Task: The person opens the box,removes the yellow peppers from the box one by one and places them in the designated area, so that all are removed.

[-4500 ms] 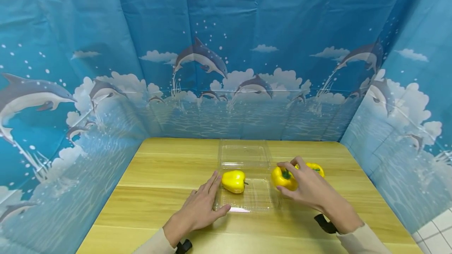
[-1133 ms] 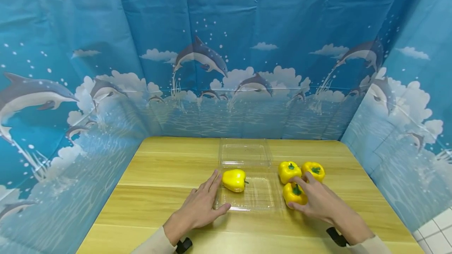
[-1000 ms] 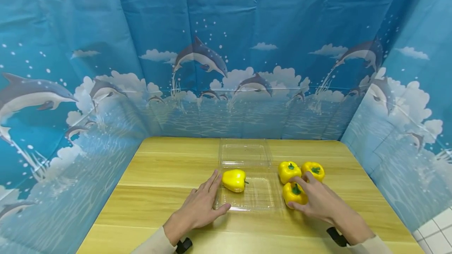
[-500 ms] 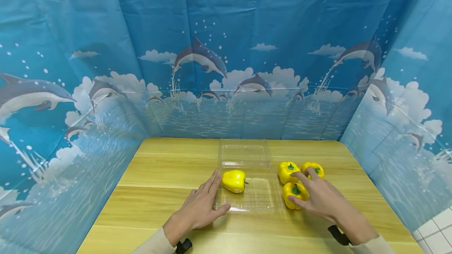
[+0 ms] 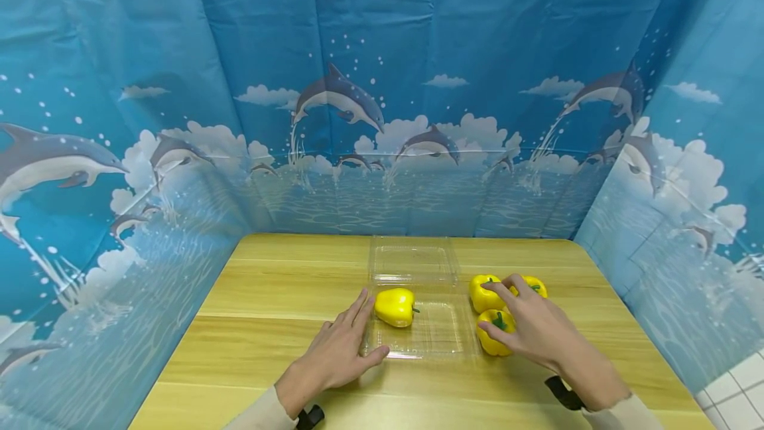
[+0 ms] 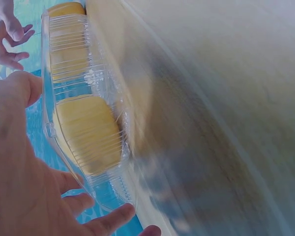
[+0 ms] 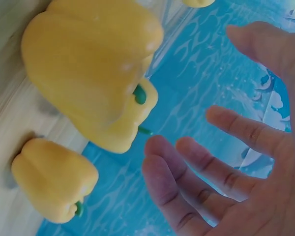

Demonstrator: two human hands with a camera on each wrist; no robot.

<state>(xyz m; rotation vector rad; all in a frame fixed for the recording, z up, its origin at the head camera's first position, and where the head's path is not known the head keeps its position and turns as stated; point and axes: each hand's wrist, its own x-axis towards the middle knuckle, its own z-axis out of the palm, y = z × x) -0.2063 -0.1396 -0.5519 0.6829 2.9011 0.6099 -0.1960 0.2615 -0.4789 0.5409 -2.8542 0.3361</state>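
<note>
My left hand [image 5: 337, 350] lies with extended fingers along the left side of a clear plastic clamshell box [image 5: 438, 330]. In the left wrist view its fingers [image 6: 108, 221] are right at the box wall. One yellow bell pepper [image 5: 395, 306] lies on its side in the box, stem to the right. Over three more yellow bell peppers hovers my right hand [image 5: 537, 324], fingers spread and apart from them in the right wrist view. Nearest is the front pepper [image 7: 88, 59]; the back-left pepper [image 5: 485, 293] and back-right pepper [image 7: 54, 179] stand behind, the latter partly hidden by the hand.
The box's clear lid [image 5: 413, 261] is folded back towards the rear of the wooden table [image 5: 268, 290]. A blue dolphin-print curtain [image 5: 382, 198] hangs behind the table and along both sides.
The right hand held a pepper beside the box at first; later its fingers were around the front pepper. Now they have come off it and the hand has risen. The left hand stays put.
</note>
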